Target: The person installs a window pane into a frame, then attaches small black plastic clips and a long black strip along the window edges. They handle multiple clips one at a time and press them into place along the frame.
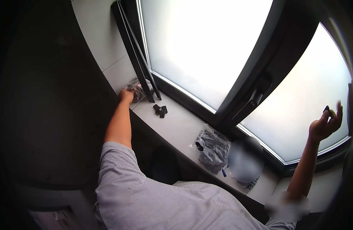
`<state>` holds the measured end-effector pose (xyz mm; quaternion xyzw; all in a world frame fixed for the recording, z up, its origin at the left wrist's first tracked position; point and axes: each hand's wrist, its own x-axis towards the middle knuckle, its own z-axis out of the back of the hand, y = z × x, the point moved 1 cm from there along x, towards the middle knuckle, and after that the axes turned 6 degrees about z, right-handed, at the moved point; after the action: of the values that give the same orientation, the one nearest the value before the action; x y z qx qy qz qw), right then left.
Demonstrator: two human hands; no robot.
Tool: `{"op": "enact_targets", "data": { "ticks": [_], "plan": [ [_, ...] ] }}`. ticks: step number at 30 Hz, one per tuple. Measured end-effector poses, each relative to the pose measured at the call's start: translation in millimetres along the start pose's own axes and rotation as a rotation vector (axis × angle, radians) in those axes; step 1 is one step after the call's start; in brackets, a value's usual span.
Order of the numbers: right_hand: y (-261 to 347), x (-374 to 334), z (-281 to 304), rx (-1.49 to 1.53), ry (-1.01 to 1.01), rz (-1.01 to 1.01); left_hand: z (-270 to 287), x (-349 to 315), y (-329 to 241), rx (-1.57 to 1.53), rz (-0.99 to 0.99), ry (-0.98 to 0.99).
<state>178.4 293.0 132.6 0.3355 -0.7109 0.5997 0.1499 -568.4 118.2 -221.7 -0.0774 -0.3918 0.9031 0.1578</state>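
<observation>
At the far end of the sill, on the left, my left hand [126, 95] is closed at the edge of a crumpled clear plastic bag [139, 93] with dark and reddish contents. Its fingertips are partly hidden. My right hand [322, 125] is raised at the right, in front of the window, pinching a small dark piece [326, 109] between thumb and finger; another finger points up. Several small black rectangular pieces [160, 110] lie loose on the sill, nearest to the left hand's bag.
Two long black strips [136, 53] lean against the window frame by the left bag. Another clear bag of dark pieces [213, 148] lies on the light sill [180, 129], beside a blurred round pale object [245, 161]. A window handle [257, 96] juts from the dark frame.
</observation>
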Motion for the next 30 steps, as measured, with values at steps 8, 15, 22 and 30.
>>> {"op": "enact_targets", "data": {
  "ticks": [8, 15, 22, 30],
  "plan": [
    [-0.5, -1.6, -2.6, -0.013, 0.003, 0.064, -1.3, 25.9, 40.6, -0.67, 0.228, 0.103],
    [-10.6, -10.8, -2.0, 0.0, 0.018, 0.082, 21.2, -13.9, 25.5, -0.959, 0.336, 0.203],
    [-1.6, -7.7, -6.8, 0.035, -0.021, 0.058, 31.7, -16.6, 36.8, -1.062, 0.439, 0.26],
    [-4.0, -11.1, -11.5, 0.043, -0.037, 0.051, 32.7, -14.9, 70.8, -1.284, 0.552, 0.258]
  ]
}}
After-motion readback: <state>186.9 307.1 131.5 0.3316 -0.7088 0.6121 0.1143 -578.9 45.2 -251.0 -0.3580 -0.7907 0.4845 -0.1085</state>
